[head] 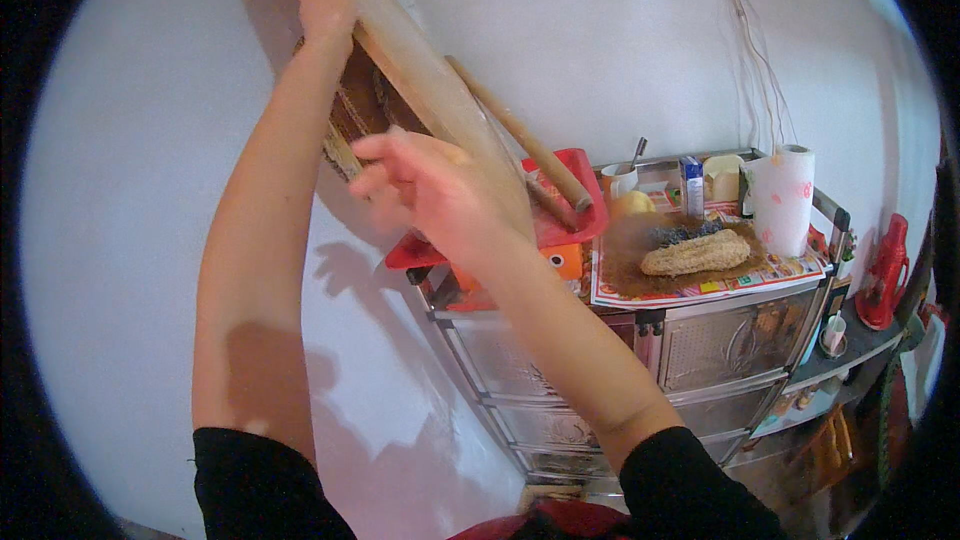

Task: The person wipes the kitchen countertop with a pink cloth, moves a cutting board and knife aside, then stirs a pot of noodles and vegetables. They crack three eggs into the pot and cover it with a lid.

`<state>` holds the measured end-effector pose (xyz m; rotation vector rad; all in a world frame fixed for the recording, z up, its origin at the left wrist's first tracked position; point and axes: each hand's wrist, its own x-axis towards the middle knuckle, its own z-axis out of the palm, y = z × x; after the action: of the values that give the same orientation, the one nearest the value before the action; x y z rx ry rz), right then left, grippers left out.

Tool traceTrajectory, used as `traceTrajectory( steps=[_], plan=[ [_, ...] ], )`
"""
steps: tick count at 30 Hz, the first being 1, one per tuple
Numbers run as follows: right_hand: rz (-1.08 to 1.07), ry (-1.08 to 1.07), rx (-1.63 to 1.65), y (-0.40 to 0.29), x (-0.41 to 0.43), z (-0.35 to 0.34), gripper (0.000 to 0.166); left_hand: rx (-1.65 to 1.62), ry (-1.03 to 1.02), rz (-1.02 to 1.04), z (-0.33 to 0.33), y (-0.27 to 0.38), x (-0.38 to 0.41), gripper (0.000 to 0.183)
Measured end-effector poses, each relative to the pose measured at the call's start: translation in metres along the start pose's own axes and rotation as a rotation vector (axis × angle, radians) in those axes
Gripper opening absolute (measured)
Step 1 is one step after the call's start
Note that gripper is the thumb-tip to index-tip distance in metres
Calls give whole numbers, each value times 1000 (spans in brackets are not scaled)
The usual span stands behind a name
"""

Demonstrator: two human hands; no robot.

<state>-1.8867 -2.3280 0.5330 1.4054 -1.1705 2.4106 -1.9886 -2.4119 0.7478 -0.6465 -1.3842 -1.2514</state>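
My left hand (pixel 328 13) grips the upper edge of a large wooden board (pixel 416 64), which stands tilted against the white wall. Lower down, my right hand (pixel 446 184) is in front of the board, blurred, its fingers apart and with nothing visible in them. Whether it touches the board I cannot tell. Behind the board's lower end sits a red plastic tray (pixel 596 199). A wooden rolling pin (pixel 517 127) leans up out of it, and a shorter wooden stick (pixel 553 204) lies beside the pin. The lower end of the board is partly hidden by my right hand and forearm.
A metal-framed cabinet (pixel 735 330) stands below, topped with printed paper (pixel 705 298). On it are a dried loofah (pixel 697 253), a dark scouring tangle (pixel 679 234), a mug (pixel 621 181), a blue box (pixel 691 187) and a paper towel roll (pixel 784 199). Farther right stands a red thermos (pixel 889 277).
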Motion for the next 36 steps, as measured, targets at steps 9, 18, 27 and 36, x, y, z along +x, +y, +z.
traceTrajectory(
  steps=[9,18,27,36],
  plan=[
    [191,254,-155,-5,-98,-35,29,141,56,171,-4,-8,-59,71],
    [286,401,-67,-34,-218,-77,30,0,84,9,9,28,-150,63],
    [300,614,-4,-56,-322,-60,29,234,-70,9,14,12,-194,71],
    [102,963,-115,-97,-449,-47,30,155,-57,-99,16,-3,-205,67]
  ],
)
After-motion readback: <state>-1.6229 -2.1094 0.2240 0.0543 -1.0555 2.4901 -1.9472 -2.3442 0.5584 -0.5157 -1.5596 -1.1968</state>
